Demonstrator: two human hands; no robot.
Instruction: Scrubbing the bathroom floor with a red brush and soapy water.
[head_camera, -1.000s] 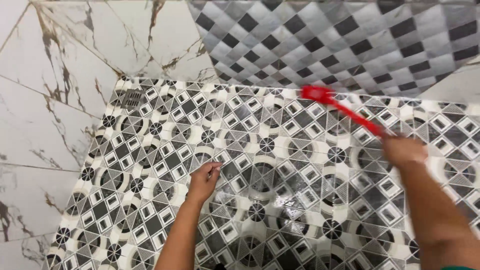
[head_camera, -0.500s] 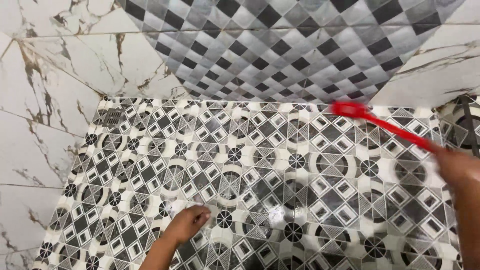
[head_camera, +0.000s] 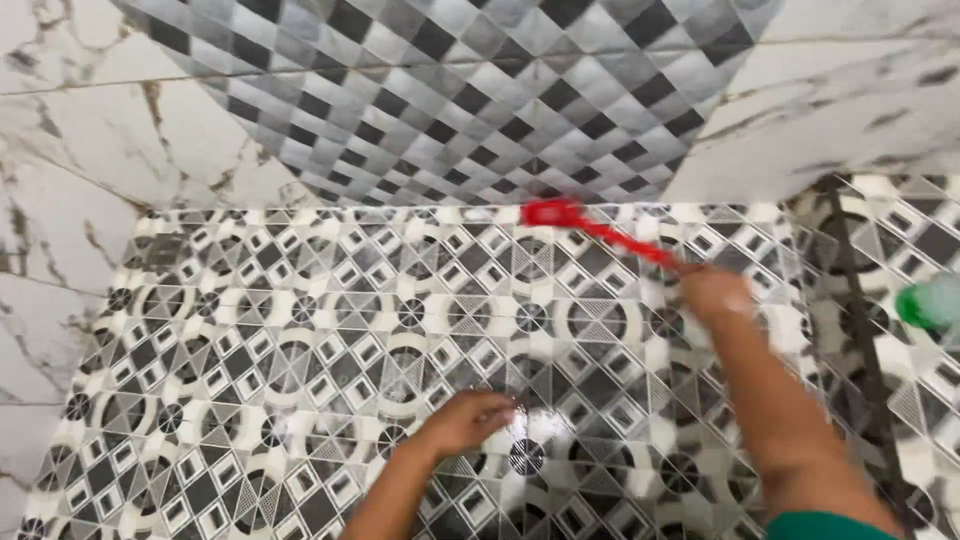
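Since the earlier frames our brush head has swung left along the foot of the wall; half a second back it sat well to the right, and the bracing hand has slid further out onto the floor.

Now: our right hand (head_camera: 715, 295) is closed around the near end of the red brush (head_camera: 590, 228). The hand is blurred, so finger detail is lost, but the handle runs straight out of the fist. Long axis: from the grip up and to the left, ending in the red head, which lies where the patterned floor tiles (head_camera: 300, 340) meet the diamond-patterned wall tiles (head_camera: 450, 100). So the working end lies away from us and left of the grip.

Our left hand (head_camera: 468, 420) holds nothing. It rests palm down, fingers loosely curled, on the wet shiny patch of floor, nearer to us and well apart from the brush. The right hand is clearly the nearer one.

A green object (head_camera: 930, 303), too blurred to identify, sits at the right edge. Marble-look wall (head_camera: 60, 200) to the left.
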